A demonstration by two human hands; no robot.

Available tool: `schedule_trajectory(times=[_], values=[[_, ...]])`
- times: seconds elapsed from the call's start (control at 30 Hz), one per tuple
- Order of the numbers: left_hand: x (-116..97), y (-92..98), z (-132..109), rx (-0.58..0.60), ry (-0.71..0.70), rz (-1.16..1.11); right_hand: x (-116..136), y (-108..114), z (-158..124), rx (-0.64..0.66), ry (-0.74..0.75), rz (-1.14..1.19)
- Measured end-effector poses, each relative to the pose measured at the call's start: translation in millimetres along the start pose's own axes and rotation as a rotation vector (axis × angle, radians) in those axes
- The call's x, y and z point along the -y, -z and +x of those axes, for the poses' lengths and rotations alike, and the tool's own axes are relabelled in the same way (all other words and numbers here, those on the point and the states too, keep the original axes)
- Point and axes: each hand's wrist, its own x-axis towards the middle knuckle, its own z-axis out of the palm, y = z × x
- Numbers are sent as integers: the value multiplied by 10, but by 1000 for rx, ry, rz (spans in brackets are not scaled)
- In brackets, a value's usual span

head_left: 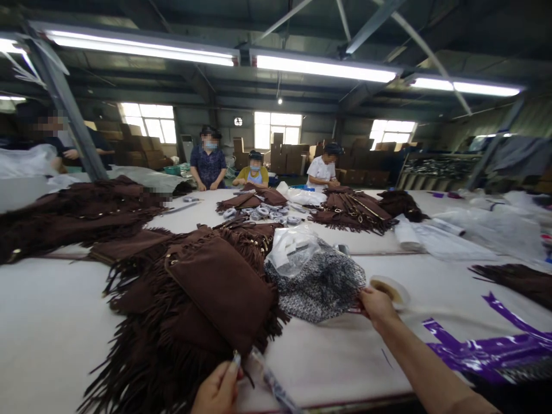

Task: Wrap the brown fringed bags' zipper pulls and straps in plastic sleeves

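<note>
My left hand [219, 390] is low at the near table edge, fingers pinched on a thin strip of clear tape [269, 379] that trails to the right. It is beside a pile of dark brown fringed suede bags [207, 299]. My right hand [376, 305] reaches forward with fingers closed on the edge of a clear bag holding a black-and-white patterned item [321, 282]. A roll of tape [390, 289] lies just right of that hand.
The long white table [52, 322] carries more brown fringed bags [81, 215], plastic bags [448, 236] and purple strips [500, 342]. Three people [209, 161] work at the far end, another at far left. Cardboard boxes are stacked behind.
</note>
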Motion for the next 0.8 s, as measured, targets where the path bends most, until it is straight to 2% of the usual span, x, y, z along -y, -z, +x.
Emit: schedule_trajectory(times=[0.07,0.17,0.23,0.3,0.33,0.4,0.43,0.5,0.6,0.7,0.8], values=[[-73,14,-97,2,-102,85,-24,88,29,36,-20,-147],[-162,65,-201,-16,-218,221,-159,154,-47,155,-47,-344],[-182,99,-221,-27,-254,304,-256,121,-275,406,26,-581],[-173,116,-224,-30,-278,370,-243,38,-676,823,141,-662],[-163,116,-227,-31,-295,401,-169,-25,-921,981,166,-622],[-140,105,-241,-37,-340,474,121,-213,-1407,1182,164,-461],[-131,99,-250,-45,-370,519,314,-339,-1608,1222,162,-347],[-120,90,-266,-70,-425,621,707,-638,-1876,1209,185,-163],[-113,98,-280,-94,-483,732,1090,-1090,-1998,1125,154,37],[-90,126,-282,-98,-507,795,1158,-1423,-2008,1061,111,38],[-42,158,-277,-111,-522,866,1088,-1603,-2025,986,141,-82]])
